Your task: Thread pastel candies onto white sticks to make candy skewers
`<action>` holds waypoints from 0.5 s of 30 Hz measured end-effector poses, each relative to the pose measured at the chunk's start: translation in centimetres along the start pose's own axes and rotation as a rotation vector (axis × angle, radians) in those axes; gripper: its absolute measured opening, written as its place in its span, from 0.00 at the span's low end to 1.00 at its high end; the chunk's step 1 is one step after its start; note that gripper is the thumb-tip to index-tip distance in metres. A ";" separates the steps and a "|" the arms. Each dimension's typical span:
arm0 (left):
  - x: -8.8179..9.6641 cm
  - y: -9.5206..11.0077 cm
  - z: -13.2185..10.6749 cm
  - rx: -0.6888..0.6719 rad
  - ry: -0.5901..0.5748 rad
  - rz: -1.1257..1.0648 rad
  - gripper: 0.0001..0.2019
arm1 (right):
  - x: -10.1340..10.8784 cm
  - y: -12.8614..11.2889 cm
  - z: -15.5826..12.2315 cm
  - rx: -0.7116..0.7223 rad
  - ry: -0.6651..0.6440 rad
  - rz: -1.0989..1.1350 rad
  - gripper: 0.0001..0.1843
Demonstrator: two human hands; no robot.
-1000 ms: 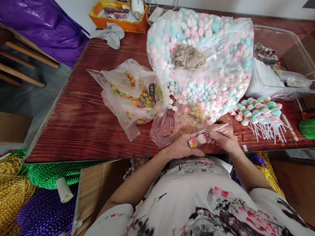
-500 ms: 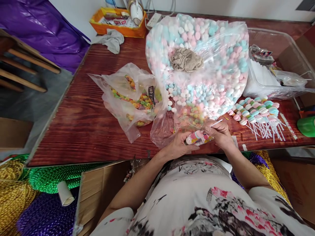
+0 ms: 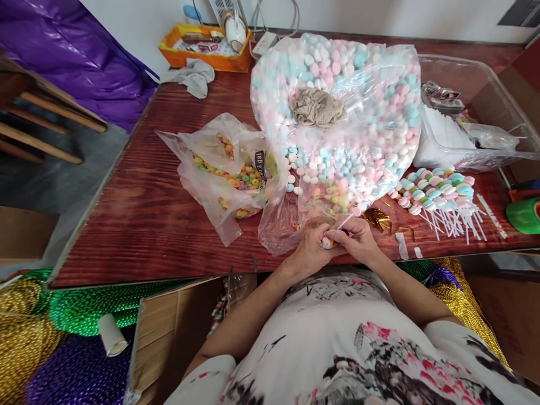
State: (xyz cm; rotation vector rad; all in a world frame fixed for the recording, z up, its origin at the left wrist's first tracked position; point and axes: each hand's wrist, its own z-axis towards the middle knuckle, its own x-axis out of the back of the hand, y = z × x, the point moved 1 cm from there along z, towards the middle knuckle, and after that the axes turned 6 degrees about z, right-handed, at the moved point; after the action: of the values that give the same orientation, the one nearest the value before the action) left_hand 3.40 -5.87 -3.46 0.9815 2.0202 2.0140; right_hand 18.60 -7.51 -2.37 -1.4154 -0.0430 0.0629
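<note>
At the table's front edge both hands are closed around a candy skewer in a clear wrapper. My left hand grips its candy end, and my right hand pinches close beside it. A thin white stick pokes up between the fingers. Most of the wrapped candy is covered by my hands. Just right of them lie gold twist ties. Farther right is a pile of marshmallow skewers in pink, white, blue and green, their white sticks pointing toward me.
Behind my hands sits a big clear bag of marshmallows with a brown cloth on top. A bag of colourful candy rings lies left. At the back are an orange box and a clear plastic bin. Green tape stands right.
My right hand has moved left, close against the left hand, and the wrapped candy is now mostly covered. The gold twist ties have come into view beside it.
</note>
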 end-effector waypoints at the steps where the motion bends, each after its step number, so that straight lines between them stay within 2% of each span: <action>1: 0.1 0.1 0.0 0.009 -0.001 -0.001 0.19 | 0.2 -0.3 0.1 -0.009 0.006 0.042 0.12; 5: 0.6 0.8 -0.5 0.024 -0.064 -0.060 0.22 | 1.6 -2.1 0.9 0.074 0.042 0.099 0.07; 8: 1.0 1.1 -0.8 0.072 -0.207 -0.338 0.28 | 2.2 -3.2 1.5 0.121 -0.055 0.040 0.08; 10: 1.4 0.9 -0.8 0.122 -0.249 -0.560 0.31 | 2.5 -3.5 1.7 0.140 -0.047 0.033 0.09; 12: 1.8 0.6 -0.6 0.177 -0.215 -0.663 0.30 | 2.8 -3.6 1.9 0.162 -0.002 0.038 0.08; 15: 1.8 0.3 -0.3 0.254 -0.128 -0.664 0.22 | 2.6 -3.4 2.0 0.197 0.022 -0.012 0.08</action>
State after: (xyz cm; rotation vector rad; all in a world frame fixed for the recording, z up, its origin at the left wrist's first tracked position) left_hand 1.94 -5.19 -2.55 0.3657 2.1744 1.3419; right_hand 21.15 -5.91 1.30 -1.2191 -0.0260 0.0401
